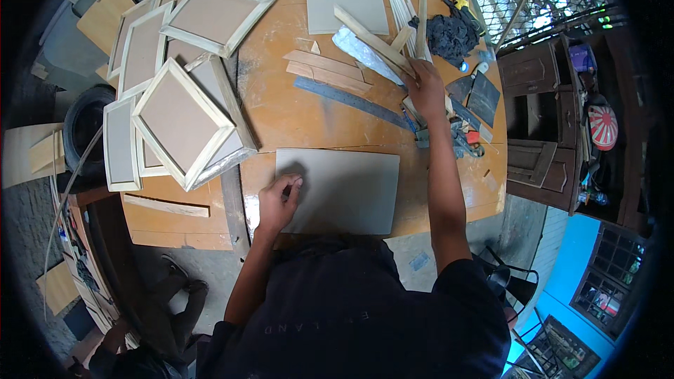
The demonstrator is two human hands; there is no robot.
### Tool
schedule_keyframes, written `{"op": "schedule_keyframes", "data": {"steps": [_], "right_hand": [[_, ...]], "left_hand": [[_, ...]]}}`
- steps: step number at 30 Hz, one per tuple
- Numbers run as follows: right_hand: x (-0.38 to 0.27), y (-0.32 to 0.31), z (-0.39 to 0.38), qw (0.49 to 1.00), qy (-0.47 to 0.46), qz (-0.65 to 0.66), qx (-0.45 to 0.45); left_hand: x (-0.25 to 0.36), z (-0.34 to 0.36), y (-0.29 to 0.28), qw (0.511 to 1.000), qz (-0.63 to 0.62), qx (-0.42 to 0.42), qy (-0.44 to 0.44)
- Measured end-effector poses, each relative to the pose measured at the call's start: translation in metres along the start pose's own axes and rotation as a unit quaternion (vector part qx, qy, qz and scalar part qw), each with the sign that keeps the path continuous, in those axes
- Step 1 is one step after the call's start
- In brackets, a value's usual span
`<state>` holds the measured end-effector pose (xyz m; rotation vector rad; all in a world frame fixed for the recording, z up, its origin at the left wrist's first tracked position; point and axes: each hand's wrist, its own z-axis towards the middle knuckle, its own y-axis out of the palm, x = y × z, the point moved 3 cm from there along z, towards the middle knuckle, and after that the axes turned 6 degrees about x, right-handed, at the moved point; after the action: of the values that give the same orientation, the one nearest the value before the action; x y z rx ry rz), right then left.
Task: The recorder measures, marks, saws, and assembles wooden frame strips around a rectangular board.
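Grey board (345, 200), hands (277, 203) (425, 90) — left curled, right outstretched

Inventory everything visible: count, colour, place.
Wooden tabletop: two sections, orange, centre
Rectangular wooden-framed panels: several, pale-rimmed, left
Rectangular flat boards: two, grey, near and far
Slim wooden strips: several, pale to brown, far centre
Flat straightedge: one, blue-grey, mid tabletop
Crumpled cloth: one, black, far right
Small items: uncounted, mixed colours, right tabletop
Tyre-like ring: one, black, left
Panelled wooden cabinet: one, dark brown, right
Another person: one, dark clothes, lower left
Fabric shirt: one, dark, bottom centre
Left hand: one, over near board
Right hand: one, at a strip's end
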<state>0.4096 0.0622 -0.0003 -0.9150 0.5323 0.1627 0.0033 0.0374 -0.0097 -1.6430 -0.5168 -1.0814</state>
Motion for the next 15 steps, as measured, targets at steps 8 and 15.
{"op": "schedule_keyframes", "data": {"steps": [8, 15], "right_hand": [[-0.071, -0.052, -0.055, 0.96, 0.175, 0.22, -0.017], [-0.116, -0.07, -0.144, 0.882, 0.34, 0.325, 0.016]], "left_hand": [[0.001, -0.003, 0.005, 0.976, 0.129, -0.001, 0.173], [0.032, -0.016, 0.077, 0.882, 0.274, -0.166, 0.345]]}}
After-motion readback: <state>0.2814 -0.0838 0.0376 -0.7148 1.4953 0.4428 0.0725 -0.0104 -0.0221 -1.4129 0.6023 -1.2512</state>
